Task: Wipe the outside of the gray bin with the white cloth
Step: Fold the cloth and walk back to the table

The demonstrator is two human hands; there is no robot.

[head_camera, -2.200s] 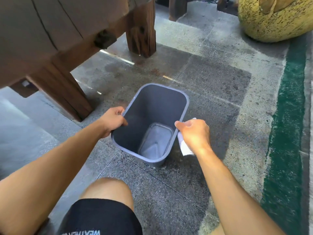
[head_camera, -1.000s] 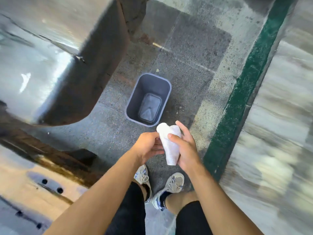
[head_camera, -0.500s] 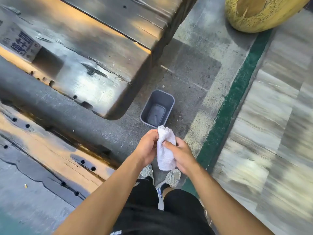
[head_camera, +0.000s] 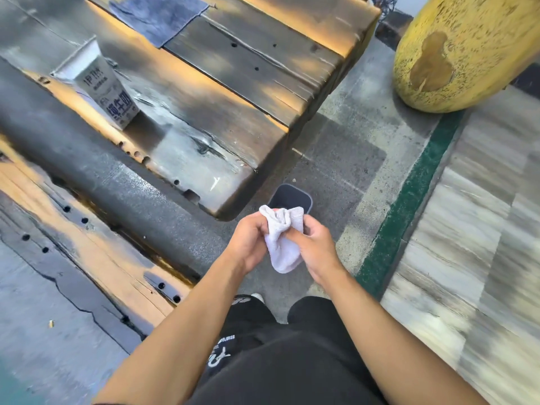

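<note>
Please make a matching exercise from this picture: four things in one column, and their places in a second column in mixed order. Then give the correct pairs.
Things:
1. white cloth
2. gray bin
3. carton
4. dark cloth

Places:
A. standing on the wooden table near its left side
B. on the floor beside the table corner, partly hidden by the hands
C. held between the left hand and the right hand
D. lying flat on the table at its far end

Pairs: 1-C, 2-B, 3-A, 4-D

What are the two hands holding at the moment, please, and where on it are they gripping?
The white cloth, bunched: left hand grips its left side, right hand its right. The gray bin is not held.
</note>
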